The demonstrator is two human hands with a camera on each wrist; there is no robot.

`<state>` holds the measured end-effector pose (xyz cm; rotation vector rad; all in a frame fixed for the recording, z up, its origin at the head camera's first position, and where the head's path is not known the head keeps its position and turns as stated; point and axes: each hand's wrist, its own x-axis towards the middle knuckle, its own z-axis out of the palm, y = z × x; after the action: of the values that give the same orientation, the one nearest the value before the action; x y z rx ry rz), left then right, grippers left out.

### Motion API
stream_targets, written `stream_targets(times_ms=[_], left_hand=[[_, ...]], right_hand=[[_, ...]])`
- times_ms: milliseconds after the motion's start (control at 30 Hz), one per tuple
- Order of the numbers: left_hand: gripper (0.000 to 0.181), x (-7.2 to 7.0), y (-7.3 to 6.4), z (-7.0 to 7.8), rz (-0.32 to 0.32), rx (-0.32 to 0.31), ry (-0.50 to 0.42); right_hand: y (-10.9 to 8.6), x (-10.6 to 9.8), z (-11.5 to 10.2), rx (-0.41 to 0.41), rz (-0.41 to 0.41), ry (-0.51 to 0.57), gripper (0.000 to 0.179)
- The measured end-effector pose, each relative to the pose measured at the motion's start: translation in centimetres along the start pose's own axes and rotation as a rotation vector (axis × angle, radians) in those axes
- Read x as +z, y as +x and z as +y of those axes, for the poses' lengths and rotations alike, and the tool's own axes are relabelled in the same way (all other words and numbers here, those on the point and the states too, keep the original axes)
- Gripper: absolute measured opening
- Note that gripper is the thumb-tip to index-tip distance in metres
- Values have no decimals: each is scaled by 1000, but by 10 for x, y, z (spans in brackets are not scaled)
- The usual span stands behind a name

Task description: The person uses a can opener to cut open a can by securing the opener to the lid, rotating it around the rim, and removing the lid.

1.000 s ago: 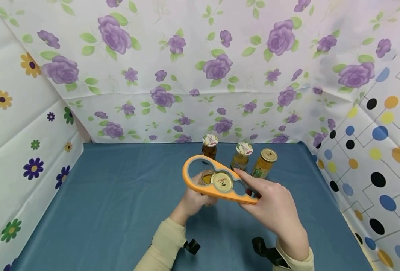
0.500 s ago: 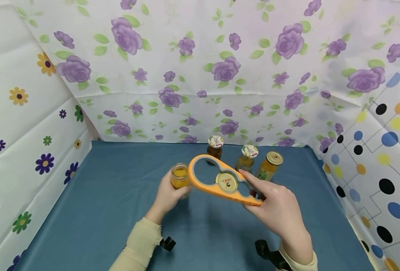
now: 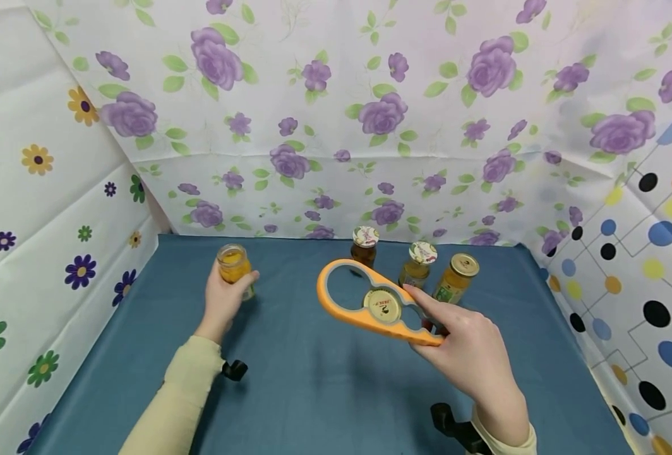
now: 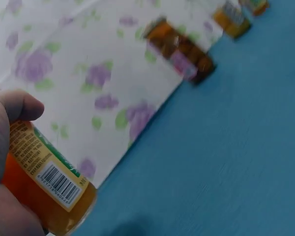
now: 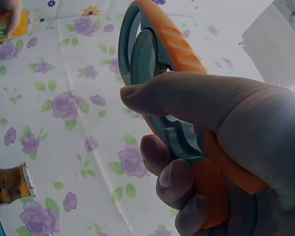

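At the table's left rear, my left hand (image 3: pixel 220 302) grips a lidless glass jar (image 3: pixel 235 265) of yellow-orange contents, thumb along its side. Its barcode label (image 4: pixel 59 184) faces the left wrist camera, and the jar's base is close over the cloth. My right hand (image 3: pixel 472 351) holds an orange and grey jar opener (image 3: pixel 350 318) by its handle end, raised over the table. A gold lid (image 3: pixel 383 306) sits in the opener's middle opening, while the larger end ring holds nothing. From the right wrist, the opener's ridged orange edge (image 5: pixel 174 39) shows above the thumb.
Three closed jars stand at the back: a dark one (image 3: pixel 364 249) with a patterned lid, a lighter one (image 3: pixel 414 272) with a similar lid, and a gold-lidded one (image 3: pixel 454 278). Blue cloth covers the table (image 3: pixel 302 385). Patterned sheets (image 3: pixel 313 126) wall three sides.
My left hand has carried the open jar from beneath the opener leftward to the table's left rear. The right hand has kept the opener and lid nearly in place.
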<state>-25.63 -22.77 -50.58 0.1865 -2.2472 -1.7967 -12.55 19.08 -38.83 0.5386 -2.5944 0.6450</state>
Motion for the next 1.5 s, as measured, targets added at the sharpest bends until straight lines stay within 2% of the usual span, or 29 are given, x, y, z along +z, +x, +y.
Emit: stream_targets(times_ms=[233,400,567,833,1167,1500], left_hand=[[68,-17,37,-12,96,-26,41],[67,-23,52,-21,128,-25,70],[67,-29,54,-30,157,-47,82],[72,-32,59,-37,187,-127,43],[76,-36,54,-41,125,-159,46],[90,-35,51,-43,152,-167,50]], right_hand=[[1,-3,0,-8,12,1,72],[1,-3,0,-8,9,3,73],[-2,0,1,-2,0,21,73],[-3,0,4,-13,-4,17,75],[-1,1,3,-13,-29,18,77],[0,1,1,-5,-44,8,78]])
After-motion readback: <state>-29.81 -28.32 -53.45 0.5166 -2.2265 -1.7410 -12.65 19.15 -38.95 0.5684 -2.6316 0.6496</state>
